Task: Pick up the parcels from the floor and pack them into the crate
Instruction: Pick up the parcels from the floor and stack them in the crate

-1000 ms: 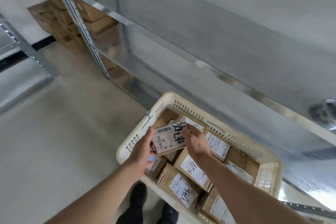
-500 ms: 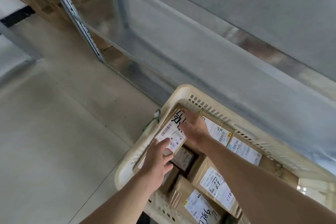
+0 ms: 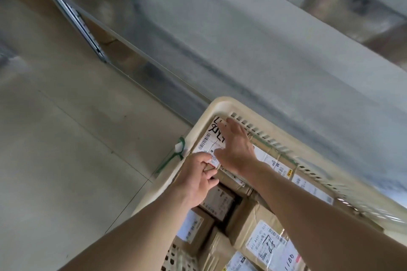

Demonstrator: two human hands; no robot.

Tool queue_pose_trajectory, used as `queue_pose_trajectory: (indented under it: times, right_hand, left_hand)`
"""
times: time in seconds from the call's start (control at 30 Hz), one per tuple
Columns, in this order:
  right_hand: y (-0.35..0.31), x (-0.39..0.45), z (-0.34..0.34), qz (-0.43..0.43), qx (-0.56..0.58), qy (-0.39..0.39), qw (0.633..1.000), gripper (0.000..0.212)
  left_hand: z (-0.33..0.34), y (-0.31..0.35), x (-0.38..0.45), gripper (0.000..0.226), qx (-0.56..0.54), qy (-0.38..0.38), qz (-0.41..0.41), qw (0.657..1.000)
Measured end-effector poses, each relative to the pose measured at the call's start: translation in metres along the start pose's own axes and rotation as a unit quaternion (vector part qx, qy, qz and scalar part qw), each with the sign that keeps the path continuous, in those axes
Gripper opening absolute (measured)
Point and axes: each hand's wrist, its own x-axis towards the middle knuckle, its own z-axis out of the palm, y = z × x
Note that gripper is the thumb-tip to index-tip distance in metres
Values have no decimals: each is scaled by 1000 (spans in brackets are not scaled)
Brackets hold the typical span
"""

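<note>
A cream plastic crate (image 3: 199, 124) stands on the floor and holds several brown cardboard parcels with white labels. One flat parcel (image 3: 208, 138), its label marked with black handwriting, lies in the crate's far left corner. My right hand (image 3: 236, 148) presses flat on top of it with straight fingers. At the parcel's near edge my left hand (image 3: 197, 175) grips it with curled fingers. Other parcels (image 3: 263, 241) fill the crate nearer to me, partly hidden by my forearms.
A green tie with a white tag (image 3: 179, 149) hangs on the crate's left rim. Metal shelving (image 3: 88, 26) runs behind the crate, with cardboard boxes (image 3: 123, 55) under it. Bare concrete floor (image 3: 66, 138) spreads to the left.
Both hands carried the labelled parcel from above the crate's middle into its far left corner. My right hand has flattened on top of it, and my left has moved up to its near edge.
</note>
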Motion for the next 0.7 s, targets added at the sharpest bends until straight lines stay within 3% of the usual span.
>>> queue_pose_trajectory:
  times: [0.17,0.3,0.5,0.7]
  right_hand:
    - [11,1,19,-43,-123,-19,991,83]
    - [10,5,10,-43,-134,-54,989,88]
    - [0,-24,-21,-22,-56,-22,998,83]
    - [-26,-97,-60,79,98,19,992,77]
  left_hand:
    - [0,3,9,31,6,-31,-25,999]
    - [-3,9,10,61,47,-2,-30,998]
    - [-1,19,-27,68,68,-5,-19,997]
    - [17,38,-104,43,151,-6,35,988]
